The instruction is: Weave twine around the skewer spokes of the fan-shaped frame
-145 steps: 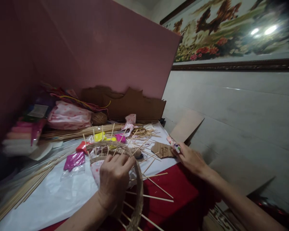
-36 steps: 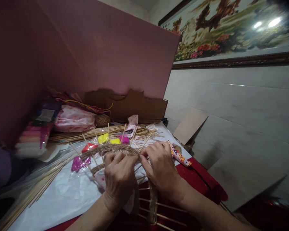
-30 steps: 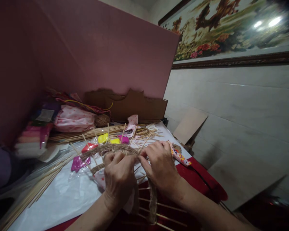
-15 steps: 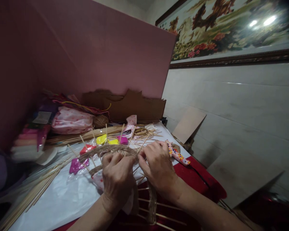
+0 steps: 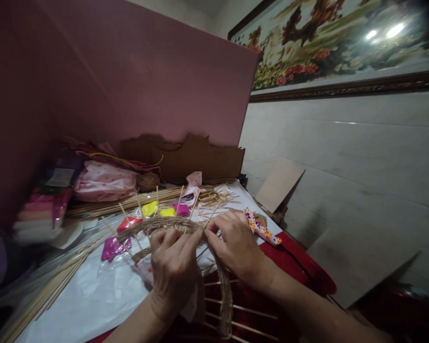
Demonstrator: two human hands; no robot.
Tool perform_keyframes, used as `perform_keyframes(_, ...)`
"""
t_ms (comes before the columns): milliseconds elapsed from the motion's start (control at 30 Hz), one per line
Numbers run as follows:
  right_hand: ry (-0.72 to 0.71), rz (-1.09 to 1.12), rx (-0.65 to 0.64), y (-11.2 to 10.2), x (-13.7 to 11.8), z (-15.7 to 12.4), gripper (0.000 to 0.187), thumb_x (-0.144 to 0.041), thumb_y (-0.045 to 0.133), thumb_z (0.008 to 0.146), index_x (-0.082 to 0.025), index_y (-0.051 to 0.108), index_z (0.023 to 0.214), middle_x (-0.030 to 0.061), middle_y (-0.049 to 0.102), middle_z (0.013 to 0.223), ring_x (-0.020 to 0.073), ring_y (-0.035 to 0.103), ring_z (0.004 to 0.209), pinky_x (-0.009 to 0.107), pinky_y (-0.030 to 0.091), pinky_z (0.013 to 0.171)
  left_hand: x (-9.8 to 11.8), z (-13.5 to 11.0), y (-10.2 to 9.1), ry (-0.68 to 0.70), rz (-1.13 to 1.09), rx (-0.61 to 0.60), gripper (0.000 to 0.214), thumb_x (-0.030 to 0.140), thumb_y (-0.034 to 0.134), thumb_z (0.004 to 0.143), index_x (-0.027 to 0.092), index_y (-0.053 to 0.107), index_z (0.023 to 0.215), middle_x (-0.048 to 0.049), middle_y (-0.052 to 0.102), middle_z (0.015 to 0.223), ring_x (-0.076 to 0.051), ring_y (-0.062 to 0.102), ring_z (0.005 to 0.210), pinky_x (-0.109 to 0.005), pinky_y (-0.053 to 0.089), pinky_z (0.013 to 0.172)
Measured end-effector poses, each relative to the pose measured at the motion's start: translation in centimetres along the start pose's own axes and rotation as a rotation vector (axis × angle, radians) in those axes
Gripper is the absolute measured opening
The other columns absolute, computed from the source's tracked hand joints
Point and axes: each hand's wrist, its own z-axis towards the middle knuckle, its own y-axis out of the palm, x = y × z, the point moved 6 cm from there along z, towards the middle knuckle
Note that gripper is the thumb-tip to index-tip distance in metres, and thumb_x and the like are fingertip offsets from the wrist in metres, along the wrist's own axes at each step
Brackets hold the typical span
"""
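Band of brown, twine-like strands, woven over thin pale sticks, lies at the near side of the desk. It arches from behind the left hand and curves down toward the wearer, partly over white sheet, partly over red cloth. Spotted fabric shows just beside the left wrist.

Left hand: fingers curled, gripping the band near the top of its curve. Right hand: thumb and fingers bent in, apparently pinching the band just beside the left fingertips. Exact contact hidden by the knuckles.

Handling, my judgement: light in weight; strands rough, unlikely to slip, soft enough to shift under pressure. Sticks stiff but slender; bending one sideways could crack it. Best hold looks to be the woven band itself, close to where a stick passes through, not the bare protruding ends.

Nearby: patterned object just beyond the right hand; purple packet, red packet and yellow packet past the band; twine ball farther back, well apart from both hands.
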Motion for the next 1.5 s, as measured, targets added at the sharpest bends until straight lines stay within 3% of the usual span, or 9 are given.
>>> perform_keyframes(233, 0.018, 0.038, -0.049, -0.26, 0.21, 0.4, 0.013, -0.016, 0.06, 0.079, -0.019, 0.062, 0.067, -0.0006, 0.064, 0.071, 0.017, 0.053, 0.078, 0.032, 0.03, 0.076, -0.03, -0.08, 0.27, 0.0, 0.003, -0.022, 0.021, 0.009, 0.055, 0.083, 0.02, 0.062, 0.099, 0.0022, 0.061, 0.06, -0.016, 0.049, 0.064, -0.036, 0.032, 0.07)
perform_keyframes(467, 0.039, 0.055, -0.07, -0.05, 0.31, 0.3, 0.013, -0.014, 0.058, 0.08, -0.018, 0.061, 0.069, -0.0001, 0.064, 0.074, 0.0163, 0.052, 0.079, 0.032, 0.031, 0.077, -0.68, -0.23, 0.41, -0.037, 0.022, 0.052, 0.008, 0.012, 0.057, 0.081, 0.02, 0.06, 0.081, 0.0005, 0.06, 0.061, -0.016, 0.049, 0.06, -0.036, 0.033, 0.071)
perform_keyframes(633, 0.059, 0.045, -0.084, 0.12, 0.54, 0.23, 0.012, -0.015, 0.06, 0.08, -0.018, 0.061, 0.069, 0.0004, 0.063, 0.074, 0.0166, 0.052, 0.08, 0.031, 0.031, 0.076, -0.48, -0.21, 0.3, -0.002, 0.034, 0.06, 0.015, 0.011, 0.057, 0.081, 0.019, 0.062, 0.093, 0.0015, 0.059, 0.06, -0.015, 0.048, 0.059, -0.035, 0.032, 0.069)
perform_keyframes(833, 0.07, 0.018, -0.1, 0.14, 0.5, 0.31, 0.014, -0.02, 0.057, 0.083, -0.018, 0.061, 0.07, 0.0008, 0.063, 0.073, 0.0174, 0.051, 0.079, 0.032, 0.03, 0.076, -0.04, -0.12, 0.43, 0.028, 0.036, -0.019, 0.028, 0.009, 0.056, 0.082, 0.019, 0.06, 0.108, 0.0024, 0.061, 0.06, -0.016, 0.047, 0.063, -0.035, 0.031, 0.069)
perform_keyframes(1067, 0.112, 0.032, -0.121, 0.07, 0.45, 0.28, 0.014, -0.019, 0.056, 0.082, -0.018, 0.062, 0.071, 0.0021, 0.064, 0.075, 0.0175, 0.052, 0.081, 0.032, 0.03, 0.078, -0.54, -0.24, 0.38, -0.024, 0.039, 0.066, 0.01, 0.011, 0.059, 0.08, 0.018, 0.057, 0.086, -0.0009, 0.062, 0.065, -0.016, 0.051, 0.062, -0.037, 0.035, 0.072)
perform_keyframes(1267, 0.105, 0.023, -0.099, 0.2, 0.5, 0.32, 0.014, -0.019, 0.055, 0.082, -0.018, 0.062, 0.07, 0.0019, 0.063, 0.073, 0.0176, 0.051, 0.079, 0.032, 0.029, 0.077, -0.52, -0.47, 0.65, 0.009, 0.067, 0.048, 0.022, 0.009, 0.06, 0.079, 0.016, 0.055, 0.099, -0.0028, 0.063, 0.068, -0.017, 0.053, 0.064, -0.038, 0.038, 0.072)
perform_keyframes(1500, 0.125, 0.017, -0.102, 0.29, 0.53, 0.49, 0.015, -0.018, 0.055, 0.082, -0.018, 0.061, 0.068, 0.0017, 0.063, 0.072, 0.0174, 0.051, 0.078, 0.032, 0.029, 0.075, -0.95, -0.64, 0.99, -0.026, 0.049, 0.027, 0.023, 0.009, 0.059, 0.079, 0.016, 0.054, 0.101, -0.0038, 0.064, 0.069, -0.02, 0.054, 0.07, -0.038, 0.039, 0.072)
